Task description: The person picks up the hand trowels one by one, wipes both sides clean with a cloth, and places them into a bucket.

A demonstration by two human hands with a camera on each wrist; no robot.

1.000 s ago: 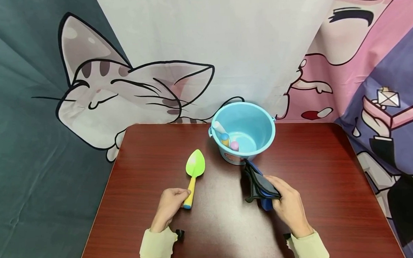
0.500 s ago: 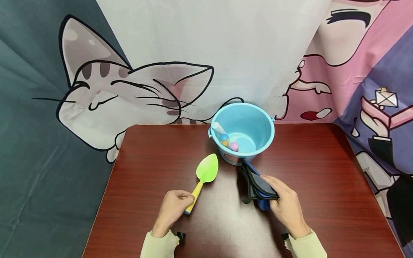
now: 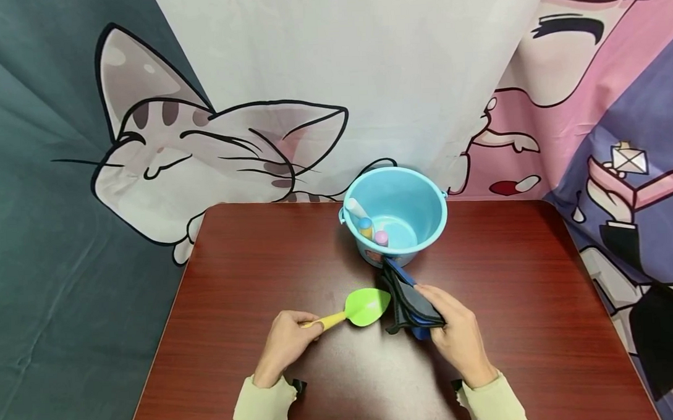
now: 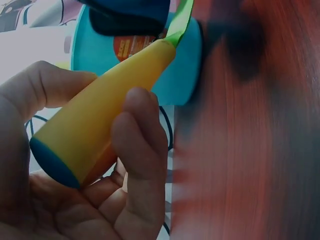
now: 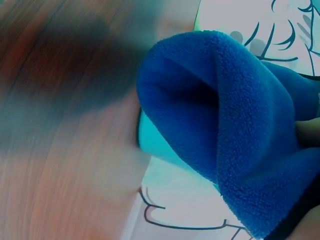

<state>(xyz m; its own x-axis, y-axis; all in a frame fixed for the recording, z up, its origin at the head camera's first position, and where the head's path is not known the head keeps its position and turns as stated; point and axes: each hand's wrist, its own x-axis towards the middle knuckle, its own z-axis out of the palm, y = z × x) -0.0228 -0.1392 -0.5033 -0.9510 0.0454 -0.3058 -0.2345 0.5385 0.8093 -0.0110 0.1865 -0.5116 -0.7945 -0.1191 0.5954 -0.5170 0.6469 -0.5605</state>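
My left hand [image 3: 288, 340] pinches the yellow handle of a toy shovel [image 3: 366, 306] between thumb and fingers. The shovel's green blade points right, its tip close to a folded cloth; whether they touch I cannot tell. In the left wrist view the handle [image 4: 107, 105] shows its blue end cap toward the palm. My right hand [image 3: 458, 334] grips the folded cloth [image 3: 414, 303], dark grey with black edging outside. The right wrist view shows the cloth's fuzzy blue side [image 5: 250, 110], folded into a hollow.
A light blue bucket [image 3: 422, 201] stands at the table's back edge, just beyond the cloth. Inside, at its left, lie a white piece [image 3: 355, 207], a blue-topped yellow piece [image 3: 365, 227] and a pink-ended piece [image 3: 381, 237]. Behind the wooden table [image 3: 249, 256] hangs a printed curtain [image 3: 393, 66].
The shovel has swung clockwise in my left hand, from pointing at the back of the table to pointing right at the cloth. My right hand and the cloth have shifted slightly left.
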